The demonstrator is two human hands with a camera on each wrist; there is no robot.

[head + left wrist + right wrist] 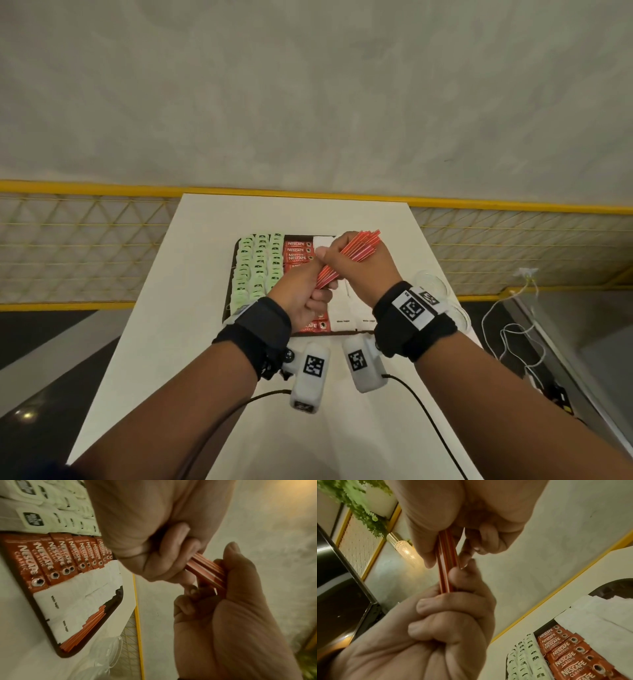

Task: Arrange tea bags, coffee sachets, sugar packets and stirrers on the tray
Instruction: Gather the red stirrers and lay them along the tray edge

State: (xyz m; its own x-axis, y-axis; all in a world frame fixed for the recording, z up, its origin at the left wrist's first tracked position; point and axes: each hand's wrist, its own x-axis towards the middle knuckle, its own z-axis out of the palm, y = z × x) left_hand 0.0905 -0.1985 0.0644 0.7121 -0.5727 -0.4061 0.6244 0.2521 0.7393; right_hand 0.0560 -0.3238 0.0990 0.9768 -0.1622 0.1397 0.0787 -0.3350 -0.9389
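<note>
I hold a bundle of red stirrers (pixel 346 261) above the tray (pixel 228 301): my left hand (pixel 301 294) grasps its near end, my right hand (pixel 363 263) its far end. On the tray, green tea bags (pixel 255 270) lie at 9 o'clock, coffee sachets (pixel 298 251) in the middle, white sugar packets (pixel 82 599) toward 3 o'clock, and more stirrers lie at the tray's right edge, all on the white surface (pixel 191 274).

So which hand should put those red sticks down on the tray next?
Probably the right hand. It grips the stirrers at their far end and hovers over the right side of the tray, where other stirrers already lie. The left hand holds the near end, over the coffee sachets.
</note>
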